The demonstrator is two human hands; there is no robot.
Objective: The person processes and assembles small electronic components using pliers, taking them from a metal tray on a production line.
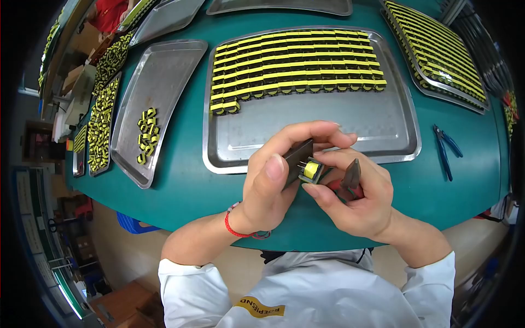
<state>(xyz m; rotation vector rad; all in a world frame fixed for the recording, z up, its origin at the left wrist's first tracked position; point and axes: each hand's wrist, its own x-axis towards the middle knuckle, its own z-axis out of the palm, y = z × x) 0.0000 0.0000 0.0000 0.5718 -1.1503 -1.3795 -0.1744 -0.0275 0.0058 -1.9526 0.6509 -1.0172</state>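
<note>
Just over the table's near edge, my left hand (265,188) is closed around a dark flat plate (298,158), held on edge between thumb and fingers. Between the thumb and fingers of my right hand (369,205) is a small transformer (312,170) with a yellow-taped winding; its thin metal pins point at the plate. Whether pins and plate touch, I cannot tell. The same right hand also keeps a pair of pliers (352,176) in its palm, dark jaws up, red grip partly hidden by the fingers. Beyond both hands, similar yellow-and-black transformers (298,61) stand in tight rows.
Those rows fill the far part of a metal tray (311,134). Left of it, another tray (164,71) holds a few loose yellow parts (147,135). Blue-handled cutters (445,152) lie at right, below a full tray (437,57). Far left, a narrow tray holds heaped parts (100,126).
</note>
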